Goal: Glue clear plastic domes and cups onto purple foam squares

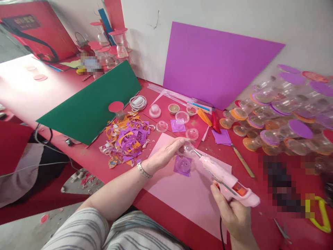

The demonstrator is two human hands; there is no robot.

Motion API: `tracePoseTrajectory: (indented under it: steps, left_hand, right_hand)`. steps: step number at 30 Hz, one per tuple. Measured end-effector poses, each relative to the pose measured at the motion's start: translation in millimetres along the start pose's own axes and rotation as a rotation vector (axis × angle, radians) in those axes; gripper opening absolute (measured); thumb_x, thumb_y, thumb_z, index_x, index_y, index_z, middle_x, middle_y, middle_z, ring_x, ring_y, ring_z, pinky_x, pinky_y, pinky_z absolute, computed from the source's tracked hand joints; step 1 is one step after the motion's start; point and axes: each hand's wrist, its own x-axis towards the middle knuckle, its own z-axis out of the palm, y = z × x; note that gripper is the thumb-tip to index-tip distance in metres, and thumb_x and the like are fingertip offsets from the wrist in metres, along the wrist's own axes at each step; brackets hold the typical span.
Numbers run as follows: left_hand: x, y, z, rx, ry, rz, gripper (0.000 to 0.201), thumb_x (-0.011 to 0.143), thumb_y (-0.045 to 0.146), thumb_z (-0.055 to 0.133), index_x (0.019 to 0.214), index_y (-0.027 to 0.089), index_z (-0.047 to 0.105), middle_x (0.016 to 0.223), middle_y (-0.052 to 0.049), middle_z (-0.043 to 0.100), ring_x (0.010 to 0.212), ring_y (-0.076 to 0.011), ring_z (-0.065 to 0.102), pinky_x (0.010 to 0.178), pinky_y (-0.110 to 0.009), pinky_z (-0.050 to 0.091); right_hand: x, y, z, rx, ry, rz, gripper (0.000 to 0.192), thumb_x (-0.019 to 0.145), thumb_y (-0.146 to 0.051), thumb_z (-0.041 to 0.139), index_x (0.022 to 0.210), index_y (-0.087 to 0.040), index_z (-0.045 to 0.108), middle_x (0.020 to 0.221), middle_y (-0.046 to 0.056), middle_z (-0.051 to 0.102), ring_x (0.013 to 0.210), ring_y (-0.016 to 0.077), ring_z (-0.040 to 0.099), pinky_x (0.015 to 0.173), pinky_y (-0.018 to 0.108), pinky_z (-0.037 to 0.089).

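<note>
My right hand (232, 213) is wrapped round a pink hot glue gun (221, 175). The gun's metal nozzle meets the edge of a clear plastic dome (186, 149), which my left hand (166, 152) grips with the fingers partly hidden. Just below lies a purple square (177, 171) with another clear dome (183, 164) on it. All this is over a pink sheet (169, 194) on the red table. Farther back sit a second purple square with a dome (178, 125), loose domes (191, 134) and a cup of sand-like filling (173, 108).
Purple and orange paper scraps (127, 139) pile up left of centre. Many hourglass-shaped pieces (281, 111) are stacked at right. A wooden-handled tool (243, 161) and yellow-handled scissors (324, 215) lie nearer. Green (91, 104) and purple (213, 62) boards stand behind.
</note>
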Motion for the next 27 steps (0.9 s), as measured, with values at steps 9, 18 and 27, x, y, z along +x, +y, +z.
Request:
tracePoseTrajectory:
  steps: [9,18,27]
  left_hand:
    - [0.2,3.3,2.5,-0.045,0.018,-0.011,0.053,0.094,0.06,0.046,0.124,0.021,0.067,0.103,-0.006,0.065,0.087,-0.0159,0.055,0.077,-0.027,0.042]
    - [1.6,1.1,3.7,-0.14,0.023,-0.038,0.053,0.091,0.061,0.051,0.119,0.02,0.07,0.101,-0.006,0.067,0.087,-0.0166,0.056,0.077,-0.028,0.044]
    - [2.2,-6.3,-0.2,-0.109,0.002,-0.027,0.057,0.093,0.063,0.048,0.124,0.02,0.067,0.104,-0.007,0.068,0.084,-0.0146,0.055,0.077,-0.027,0.045]
  right_hand:
    - [0.5,1.0,-0.2,0.043,-0.017,0.022,0.015,0.087,-0.031,0.065,0.079,-0.02,0.073,0.068,0.004,0.071,0.06,0.0189,0.069,0.054,0.025,0.057]
    - [-0.8,-2.0,-0.4,0.261,0.011,0.284,0.02,0.079,-0.038,0.073,0.085,-0.019,0.075,0.078,0.007,0.076,0.071,0.0227,0.072,0.06,0.028,0.06]
    - [13.6,-13.7,2.5,0.709,0.047,0.486,0.019,0.077,-0.038,0.071,0.081,-0.019,0.07,0.07,0.004,0.068,0.06,0.016,0.06,0.061,0.032,0.055]
